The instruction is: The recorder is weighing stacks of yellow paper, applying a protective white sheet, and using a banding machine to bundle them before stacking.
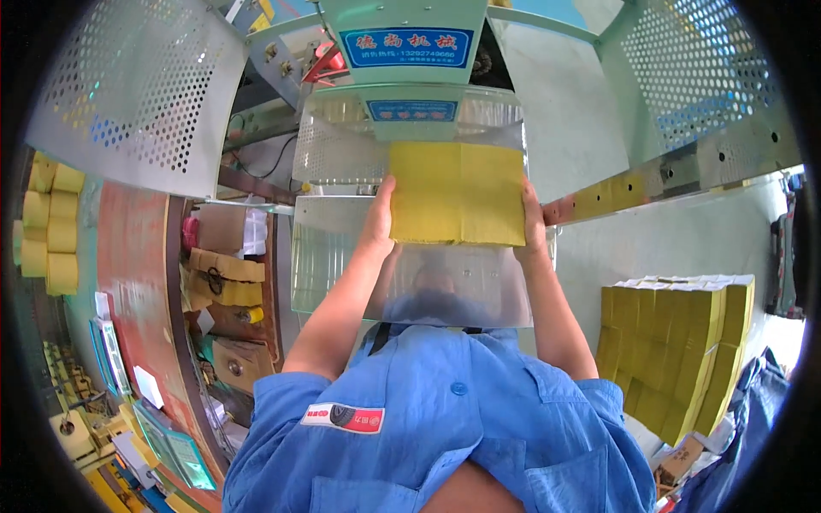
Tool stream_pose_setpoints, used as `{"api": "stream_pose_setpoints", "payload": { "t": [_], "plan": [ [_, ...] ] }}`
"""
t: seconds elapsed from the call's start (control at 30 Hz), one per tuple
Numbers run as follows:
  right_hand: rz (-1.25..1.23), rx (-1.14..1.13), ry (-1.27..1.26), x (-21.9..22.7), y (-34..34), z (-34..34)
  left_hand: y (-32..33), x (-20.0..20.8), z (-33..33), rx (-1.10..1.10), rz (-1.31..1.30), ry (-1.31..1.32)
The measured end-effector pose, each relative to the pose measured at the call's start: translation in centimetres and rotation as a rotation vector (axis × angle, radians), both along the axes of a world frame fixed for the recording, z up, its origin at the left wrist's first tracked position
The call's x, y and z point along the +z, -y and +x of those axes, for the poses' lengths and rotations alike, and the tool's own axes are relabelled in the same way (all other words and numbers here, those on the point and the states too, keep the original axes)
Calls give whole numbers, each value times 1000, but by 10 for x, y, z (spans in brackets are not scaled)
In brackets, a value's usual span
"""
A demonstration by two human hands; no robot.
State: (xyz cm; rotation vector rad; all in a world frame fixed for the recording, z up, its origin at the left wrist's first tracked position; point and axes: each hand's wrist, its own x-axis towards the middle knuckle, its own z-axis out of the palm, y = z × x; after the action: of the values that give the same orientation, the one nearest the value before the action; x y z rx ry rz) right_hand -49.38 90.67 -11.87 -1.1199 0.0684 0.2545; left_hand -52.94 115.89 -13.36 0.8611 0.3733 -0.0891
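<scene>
Left hand point(377, 224) and right hand point(531, 224) clamp yellow paper stack point(457, 193), fingers pressed on its sides; clear guard point(342, 248) below, yellow bundles point(676, 342) right.

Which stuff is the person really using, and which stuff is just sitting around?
In use:
- flat yellow paper stack, held between left hand and right hand
- shiny curved metal tray beneath it

Lying about:
- big pile of yellow paper bundles on the right
- yellow rolls on the far left
- brown cardboard box

place: factory floor | a green machine point(402, 60) with perforated metal guards point(145, 94) is looming above the hands; stacked yellow sheets point(676, 342) are sitting to the right; yellow rolls point(51, 231) are piling far left
</scene>
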Motion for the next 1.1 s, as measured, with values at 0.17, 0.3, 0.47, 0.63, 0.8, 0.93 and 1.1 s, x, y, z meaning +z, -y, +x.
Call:
{"api": "stream_pose_setpoints", "payload": {
  "t": [0.17,0.3,0.47,0.63,0.8,0.93,1.1],
  "plan": [
    [50,-34,-35,-10,4,10,1,5,5,-11,-4,63],
    [29,-34,-82,-12,1,12,4,1,1,21,162,133],
    [-23,-30,-62,-21,6,13,6,1,2,-57,233,132],
    [-16,-35,-78,-14,5,14,7,-2,1,-75,202,10],
    [-8,-58,-122,2,2,12,1,0,-1,-109,191,33],
    [-25,-19,-179,-17,9,11,6,0,2,-116,189,15],
    [-126,-34,-60,-35,13,9,14,0,7,-138,224,32]
  ]
}}
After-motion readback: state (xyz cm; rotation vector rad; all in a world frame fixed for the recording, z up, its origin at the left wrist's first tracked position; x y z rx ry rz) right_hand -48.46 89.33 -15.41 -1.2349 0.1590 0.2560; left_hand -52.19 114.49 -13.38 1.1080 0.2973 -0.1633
